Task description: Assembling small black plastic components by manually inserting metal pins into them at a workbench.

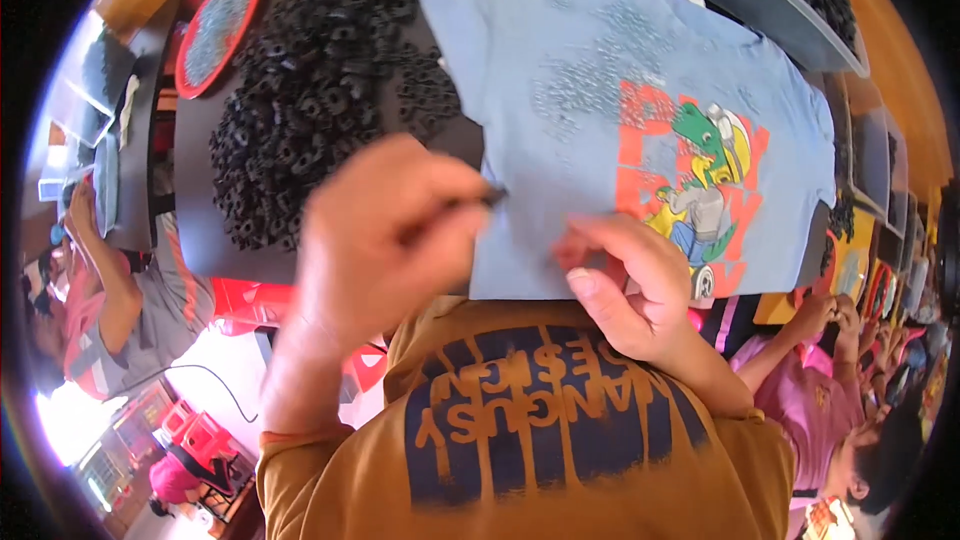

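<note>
L hand (385, 240) has its grip clenched on a thin dark tool (480, 202), tip at near-left edge of the blue shirt (560, 50) on desk (195, 210). R hand (625, 280) pinches the shirt's near hem. Black ring pile (320, 90) crowds left; bare desk strip beside it.

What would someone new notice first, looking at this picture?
Most striking is the light blue T-shirt spread over the dark table, with a bright red and green cartoon print on its right half and small silvery bits scattered across its middle. Left of it lies a big heap of black ring-shaped parts. In front, the left hand pinches a small dark piece at the shirt's edge, and the right hand rests on its near hem.
</note>
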`<state>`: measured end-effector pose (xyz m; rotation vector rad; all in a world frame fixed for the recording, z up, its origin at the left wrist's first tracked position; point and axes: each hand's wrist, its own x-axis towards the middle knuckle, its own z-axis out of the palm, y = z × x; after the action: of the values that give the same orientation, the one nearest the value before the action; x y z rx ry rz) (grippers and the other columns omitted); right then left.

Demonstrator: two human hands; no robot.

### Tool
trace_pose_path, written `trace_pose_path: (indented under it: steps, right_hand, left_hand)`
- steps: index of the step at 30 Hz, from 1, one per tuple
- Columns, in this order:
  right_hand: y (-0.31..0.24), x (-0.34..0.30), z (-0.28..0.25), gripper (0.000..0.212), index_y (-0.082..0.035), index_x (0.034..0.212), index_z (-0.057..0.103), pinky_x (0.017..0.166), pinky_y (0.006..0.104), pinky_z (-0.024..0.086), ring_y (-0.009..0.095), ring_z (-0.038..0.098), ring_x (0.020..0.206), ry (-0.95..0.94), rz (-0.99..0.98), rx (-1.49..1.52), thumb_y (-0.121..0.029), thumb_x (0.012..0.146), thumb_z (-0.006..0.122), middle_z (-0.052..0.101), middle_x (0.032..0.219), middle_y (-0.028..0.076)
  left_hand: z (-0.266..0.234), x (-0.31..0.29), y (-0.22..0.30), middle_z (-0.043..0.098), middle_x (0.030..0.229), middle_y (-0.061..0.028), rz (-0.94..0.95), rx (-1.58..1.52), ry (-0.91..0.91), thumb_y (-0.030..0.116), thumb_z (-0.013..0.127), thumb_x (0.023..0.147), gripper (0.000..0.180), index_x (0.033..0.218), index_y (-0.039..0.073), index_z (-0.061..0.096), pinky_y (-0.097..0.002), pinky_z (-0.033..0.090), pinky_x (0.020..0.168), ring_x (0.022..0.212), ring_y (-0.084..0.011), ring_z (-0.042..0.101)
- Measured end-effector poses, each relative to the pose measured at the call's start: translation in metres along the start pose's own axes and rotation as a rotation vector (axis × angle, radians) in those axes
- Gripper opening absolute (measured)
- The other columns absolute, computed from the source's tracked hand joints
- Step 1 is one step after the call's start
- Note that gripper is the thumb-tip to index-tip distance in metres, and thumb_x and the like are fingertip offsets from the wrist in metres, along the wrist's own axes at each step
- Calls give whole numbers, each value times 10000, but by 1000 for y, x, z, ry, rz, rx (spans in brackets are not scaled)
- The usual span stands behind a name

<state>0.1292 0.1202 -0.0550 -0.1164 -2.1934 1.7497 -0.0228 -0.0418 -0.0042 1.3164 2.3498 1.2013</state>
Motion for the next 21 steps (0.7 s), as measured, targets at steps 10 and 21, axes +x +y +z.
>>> trace_pose_path:
  steps: [10, 21]
  right_hand:
    - [6, -7, -11, 276, 23, 1094, 603, 601, 226, 436, 119, 567, 703, 113, 7, 314, -22, 824, 643, 632, 904, 92]
    - [16, -15, -19, 215, 30, 1042, 593, 651, 233, 431, 98, 544, 703, 269, -28, 372, 4, 830, 621, 629, 937, 84]
  left_hand:
    - [50, 1, 34, 499, 631, -56, -2, -153, -81, 5, 699, 710, 175, 865, 44, 628, -294, 375, 463, 525, -182, 487]
    - [63, 11, 2, 504, 716, -96, 48, 307, 1, 57, 672, 744, 172, 911, 49, 630, -361, 414, 535, 602, -287, 523]
